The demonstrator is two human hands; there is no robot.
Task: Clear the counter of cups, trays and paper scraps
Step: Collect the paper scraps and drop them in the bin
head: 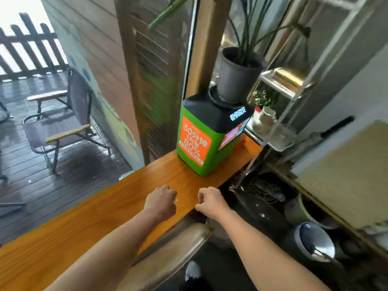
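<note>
1. Counter [105,217]: an orange-toned wooden top that runs from the lower left of the frame up toward the centre right, with its far end against a wooden post.
2. Left hand [161,201]: just below the frame's centre and over the counter's wood, seen from the back, fingers curled under into a loose fist. Nothing shows in its grasp.
3. Right hand [211,201]: just beside the left hand but apart from it, at the counter's inner edge. Its fingers are also curled in, thumb tucked toward them, and no object shows between them.
4. Green box [195,143]: stands on the counter's far end, above the hands in the frame. It has an orange panel with white print on the side facing the camera, and a black top.
5. Grey plant pot [237,78]: sits upright in a dark saucer on the box's black top, with long green stems rising to the upper edge of the frame.
6. Small white pot [265,118]: on a pale shelf right of the box, holding a small leafy plant.
7. Folding chair [63,127]: on the wet dark decking at the left, outside the counter, with a picket fence [31,45] behind it in the upper left.
8. Worn seat [168,255]: at the bottom centre, tucked against the counter's inner edge between the two forearms.
9. Bin with a shiny lid [315,246]: on the floor at the lower right.
</note>
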